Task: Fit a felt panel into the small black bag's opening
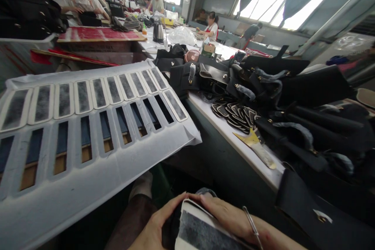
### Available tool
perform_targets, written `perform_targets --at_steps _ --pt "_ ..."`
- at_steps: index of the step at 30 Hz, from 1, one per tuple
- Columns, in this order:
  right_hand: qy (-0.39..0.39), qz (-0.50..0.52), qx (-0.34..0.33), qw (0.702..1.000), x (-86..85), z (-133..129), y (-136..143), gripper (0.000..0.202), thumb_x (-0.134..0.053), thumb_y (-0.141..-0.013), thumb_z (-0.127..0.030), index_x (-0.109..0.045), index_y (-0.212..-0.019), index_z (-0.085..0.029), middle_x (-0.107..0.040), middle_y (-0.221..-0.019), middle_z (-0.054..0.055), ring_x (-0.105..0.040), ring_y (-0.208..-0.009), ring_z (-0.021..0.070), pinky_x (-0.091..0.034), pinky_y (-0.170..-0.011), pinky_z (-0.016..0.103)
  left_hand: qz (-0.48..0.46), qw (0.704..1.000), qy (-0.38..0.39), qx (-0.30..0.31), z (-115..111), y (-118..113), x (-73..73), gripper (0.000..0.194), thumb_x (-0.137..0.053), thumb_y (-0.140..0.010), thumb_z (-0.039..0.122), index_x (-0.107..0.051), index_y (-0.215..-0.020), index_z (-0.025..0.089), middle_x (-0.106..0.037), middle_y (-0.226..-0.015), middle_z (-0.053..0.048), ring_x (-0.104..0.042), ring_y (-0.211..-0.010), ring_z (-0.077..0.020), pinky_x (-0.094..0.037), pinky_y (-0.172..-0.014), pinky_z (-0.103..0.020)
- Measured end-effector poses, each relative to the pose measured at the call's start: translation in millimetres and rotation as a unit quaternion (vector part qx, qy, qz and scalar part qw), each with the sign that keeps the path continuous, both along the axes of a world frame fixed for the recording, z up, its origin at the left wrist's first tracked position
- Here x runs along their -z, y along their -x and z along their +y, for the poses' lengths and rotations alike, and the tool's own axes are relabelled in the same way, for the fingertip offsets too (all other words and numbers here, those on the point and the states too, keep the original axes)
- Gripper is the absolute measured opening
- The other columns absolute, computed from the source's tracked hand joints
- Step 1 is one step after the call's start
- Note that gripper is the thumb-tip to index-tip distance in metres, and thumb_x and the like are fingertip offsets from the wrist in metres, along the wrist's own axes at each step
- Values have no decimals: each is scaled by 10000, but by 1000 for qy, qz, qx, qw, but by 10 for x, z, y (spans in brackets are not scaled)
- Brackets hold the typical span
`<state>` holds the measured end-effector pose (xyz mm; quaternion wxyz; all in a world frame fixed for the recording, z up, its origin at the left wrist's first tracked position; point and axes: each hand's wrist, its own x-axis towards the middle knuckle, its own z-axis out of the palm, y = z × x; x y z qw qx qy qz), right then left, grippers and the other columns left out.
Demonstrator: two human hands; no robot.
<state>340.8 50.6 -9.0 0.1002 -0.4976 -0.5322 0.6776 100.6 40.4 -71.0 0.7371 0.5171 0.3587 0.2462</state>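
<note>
At the bottom edge both my hands hold a stack of white-rimmed pieces with dark grey centres [202,230]. My left hand [152,226] cups the stack's left side, thumb up along its edge. My right hand [228,216], with a thin bangle on the wrist, lies over the stack's top and right side. Just left and above is a white template sheet [88,179] with two rows of slots. Its upper row holds several of the same grey-centred pieces [83,97]; most lower slots are open.
A pile of black bags and straps [293,101] covers the white table [234,140] on the right, with small black tabs [234,115] fanned beside it. A pink fan [191,55] and a kettle [158,31] stand farther back. Other people work at the far tables.
</note>
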Motion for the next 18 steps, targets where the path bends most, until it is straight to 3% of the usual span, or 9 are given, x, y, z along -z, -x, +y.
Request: perform_targets --at_steps 8,11,15,18 --pt "-51 13 -28 998 44 -1 2 634 -204 -1019 -604 -464 -1460 -230 -542 -1446 62 -484 -1332 222 -286 -1169 364 59 998 -19 17 103 4 -216 1026 -955 -489 335 -511 -1411 276 -532 -1470 -63 -502 -1338 -304 -323 -1184 -368" --pt "-49 3 -27 998 55 3 -2 631 -214 -1015 -612 -501 -1436 -240 -560 -1428 59 -484 -1332 224 -282 -1166 355 84 996 -39 16 118 -19 -249 964 -939 -523 341 -534 -1396 282 -540 -1462 -56 -466 -1367 -310 -328 -1185 -369" --pt "55 57 48 996 95 2 -22 662 -309 -977 -668 -520 -1420 -224 -579 -1407 73 -482 -1337 250 -293 -1158 375 72 995 -73 16 131 -29 -208 932 -926 -543 331 -532 -1387 301 -543 -1459 -60 -499 -1340 -308 -330 -1183 -395" --pt "120 75 82 987 121 10 -29 730 -352 -927 -734 -525 -1415 -220 -616 -1359 83 -508 -1310 277 -335 -1128 403 67 992 -92 60 193 -6 -176 1002 -926 -543 342 -467 -1432 299 -527 -1470 -83 -513 -1325 -303 -304 -1189 -410"
